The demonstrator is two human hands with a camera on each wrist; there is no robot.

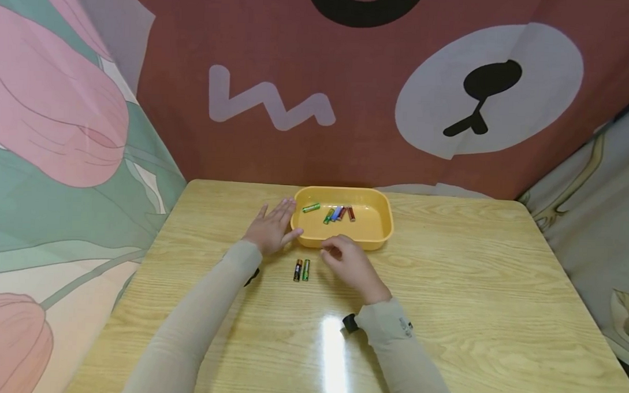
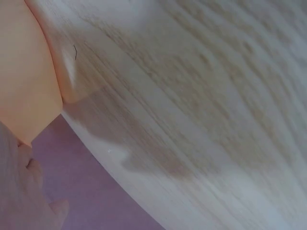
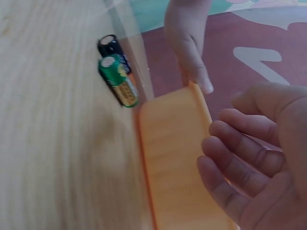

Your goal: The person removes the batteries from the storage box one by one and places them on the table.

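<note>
A yellow plastic tray (image 1: 373, 224) sits near the back of the table. My left hand (image 1: 272, 227) lies against its left side, fingers straight, thumb at the front-left corner of the rim. My right hand (image 1: 351, 264) hovers by the tray's front wall with fingers loosely bent and nothing between them, as the right wrist view also shows. Inside the tray are a green battery (image 1: 311, 208) at the left and a group with another green one (image 1: 329, 216), a blue one (image 1: 337, 213) and red ones (image 1: 351, 214). A black battery (image 1: 298, 270) and a green battery (image 3: 118, 81) lie side by side in front of the tray.
The wooden table (image 1: 472, 294) reaches to a reddish-brown cloth backdrop (image 1: 274, 154) just behind the tray. Printed curtains (image 1: 59, 222) hang at both sides. A bright reflection (image 1: 335, 359) shows on the table's near part.
</note>
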